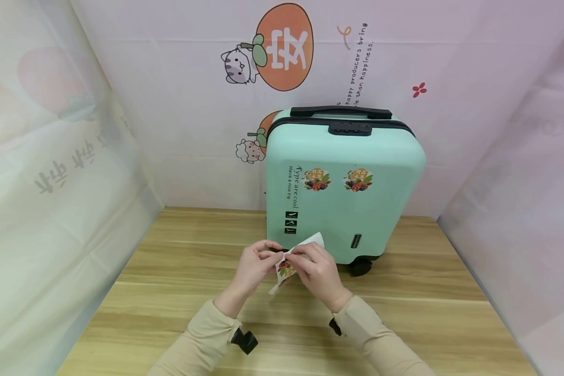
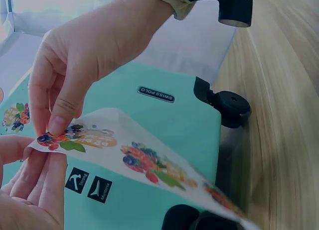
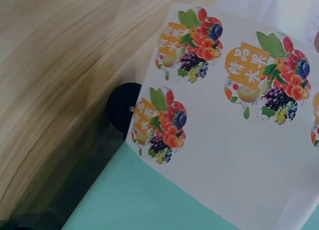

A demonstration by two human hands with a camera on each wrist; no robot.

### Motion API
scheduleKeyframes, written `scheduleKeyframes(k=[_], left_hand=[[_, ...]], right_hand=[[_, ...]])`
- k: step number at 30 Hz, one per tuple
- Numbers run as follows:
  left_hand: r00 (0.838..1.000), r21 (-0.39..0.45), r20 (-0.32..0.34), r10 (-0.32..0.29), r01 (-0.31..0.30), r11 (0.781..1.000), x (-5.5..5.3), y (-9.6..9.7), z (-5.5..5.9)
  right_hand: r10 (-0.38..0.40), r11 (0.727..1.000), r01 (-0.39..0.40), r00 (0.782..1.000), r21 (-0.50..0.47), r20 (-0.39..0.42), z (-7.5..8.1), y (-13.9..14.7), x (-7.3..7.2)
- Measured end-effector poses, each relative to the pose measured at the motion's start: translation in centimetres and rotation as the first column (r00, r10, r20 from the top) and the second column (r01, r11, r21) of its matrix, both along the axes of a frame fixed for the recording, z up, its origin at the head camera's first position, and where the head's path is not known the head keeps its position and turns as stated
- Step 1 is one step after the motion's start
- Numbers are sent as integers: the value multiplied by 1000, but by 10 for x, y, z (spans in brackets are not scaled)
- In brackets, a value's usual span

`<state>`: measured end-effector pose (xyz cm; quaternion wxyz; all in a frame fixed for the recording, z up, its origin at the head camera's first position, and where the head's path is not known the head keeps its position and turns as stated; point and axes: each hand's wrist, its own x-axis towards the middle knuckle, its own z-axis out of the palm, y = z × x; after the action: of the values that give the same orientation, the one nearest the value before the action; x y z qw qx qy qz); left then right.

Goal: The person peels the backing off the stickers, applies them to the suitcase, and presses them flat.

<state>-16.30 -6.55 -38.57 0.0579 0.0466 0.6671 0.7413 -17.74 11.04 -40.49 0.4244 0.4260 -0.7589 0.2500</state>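
Note:
My left hand [image 1: 254, 266] pinches one edge of a white sticker sheet [image 1: 316, 240] printed with fruit stickers, in front of the lower part of a mint-green suitcase [image 1: 338, 209]. From the other side, my right hand [image 1: 318, 269] pinches the same edge, its thumb over a fruit sticker [image 2: 55, 140] in the left wrist view. Both sets of fingertips nearly meet there. The strip of sheet curves away toward the suitcase's wheels. Several fruit stickers [image 3: 269, 75] show flat on the sheet in the right wrist view, where my hands are mostly hidden.
Two round fruit stickers [image 1: 317, 179] are on the suitcase's upper front, beside black printed lettering [image 1: 292, 188]. The suitcase stands upright on black wheels [image 1: 360, 266] on a wood-grain table [image 1: 192, 261]. Behind it hangs a printed curtain [image 1: 188, 104], with pale cloth on both sides.

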Motion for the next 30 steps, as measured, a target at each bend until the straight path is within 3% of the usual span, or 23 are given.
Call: scheduleKeyframes(k=[19,30], left_hand=[[999,79,-4,39,-39,996,-3,5,-4],[999,41,29,17,-19,999,-11,5,-16]], right_hand=[[-17,1000,17,999,1,-37,0,-2,-2],[-37,999,39,997,26,-75,-10,1,-2]])
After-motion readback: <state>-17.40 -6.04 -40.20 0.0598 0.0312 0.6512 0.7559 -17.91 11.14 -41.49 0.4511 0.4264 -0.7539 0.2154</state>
